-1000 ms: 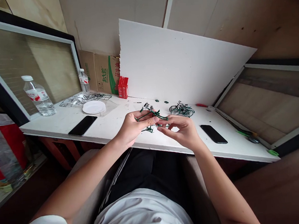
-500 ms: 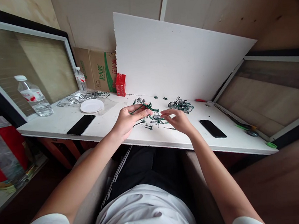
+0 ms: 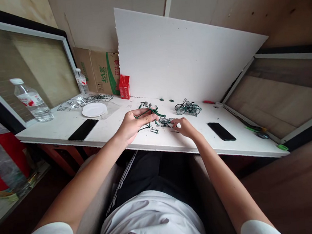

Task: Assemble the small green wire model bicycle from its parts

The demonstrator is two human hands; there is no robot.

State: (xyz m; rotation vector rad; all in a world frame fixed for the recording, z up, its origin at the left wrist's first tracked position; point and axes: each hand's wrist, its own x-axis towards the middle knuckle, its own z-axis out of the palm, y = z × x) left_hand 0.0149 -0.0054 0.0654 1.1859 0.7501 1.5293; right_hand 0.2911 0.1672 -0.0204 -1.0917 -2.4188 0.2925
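Observation:
My left hand (image 3: 131,124) holds a small green model bicycle frame (image 3: 149,113) just above the white table (image 3: 64,128). My right hand (image 3: 183,127) rests on the table, its fingertips down among several small loose green and silver parts (image 3: 163,122), next to a tiny wheel. Whether those fingers pinch a part is hidden. A finished green model bicycle (image 3: 188,107) stands farther back to the right.
A black phone (image 3: 83,130) lies at the left and another phone (image 3: 221,131) at the right. A white plate (image 3: 94,109), plastic part sprues (image 3: 85,100), two water bottles (image 3: 30,100), a red box (image 3: 124,87) and a leaning white board (image 3: 183,56) line the back.
My right hand let go of the frame, moved away from my left hand and dropped to the loose parts on the table. My left hand kept the frame and shifted slightly forward.

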